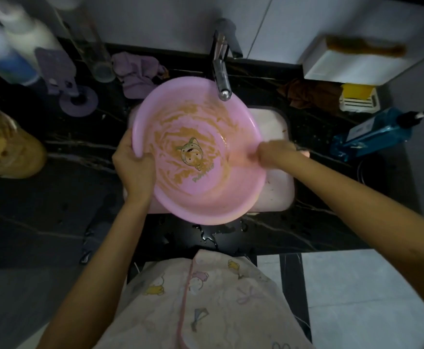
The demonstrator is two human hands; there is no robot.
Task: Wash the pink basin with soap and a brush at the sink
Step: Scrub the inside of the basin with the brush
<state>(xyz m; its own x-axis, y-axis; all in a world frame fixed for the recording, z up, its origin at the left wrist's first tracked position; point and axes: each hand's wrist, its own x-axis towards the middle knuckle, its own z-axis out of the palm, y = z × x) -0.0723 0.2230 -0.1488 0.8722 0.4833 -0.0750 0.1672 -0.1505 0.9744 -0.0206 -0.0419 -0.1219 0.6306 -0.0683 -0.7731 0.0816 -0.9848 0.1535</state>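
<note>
Count: one round pink plastic basin (198, 152), one white rectangular sink (279, 190), one chrome tap (222, 79), two hands — left hand (133, 167), right hand (274, 153). Bottles, three: white plastic bottle (29, 36) and blue-and-white bottle (7, 59) at far left, both blurred, plus translucent blue pump bottle (372, 137) on the right. Crumpled cloths, two — purple cloth (138, 69) and brown cloth (311, 94); also one clear cylinder (97, 59), one purple stand (66, 81), one white wall box (352, 64), one yellow-and-white holder (358, 98).

the left hand (133, 167) grips the left rim of the pink basin (206, 202) over the sink (279, 192); the blurred right hand (272, 154) is inside it, near brown smears (170, 132).
</note>
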